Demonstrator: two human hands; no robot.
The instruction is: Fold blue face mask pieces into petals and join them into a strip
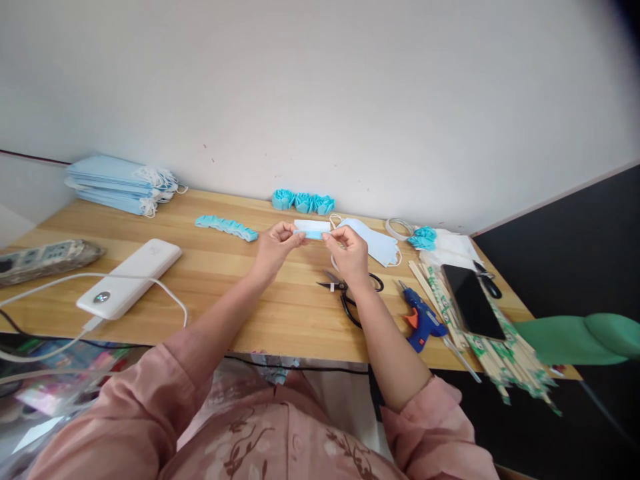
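Note:
Both my hands hold a small folded strip of blue and white mask fabric above the wooden table. My left hand pinches its left end with fingers closed. At the strip's right end, my right hand pinches it the same way. Black scissors lie on the table just under my right wrist. A pleated blue fabric strip lies to the left of my hands, and folded blue rosettes sit by the wall behind them.
A stack of blue face masks sits at the back left. A white power bank with cable and a power strip lie at left. At right are loose masks, a blue glue gun, a phone and wrapped chopsticks.

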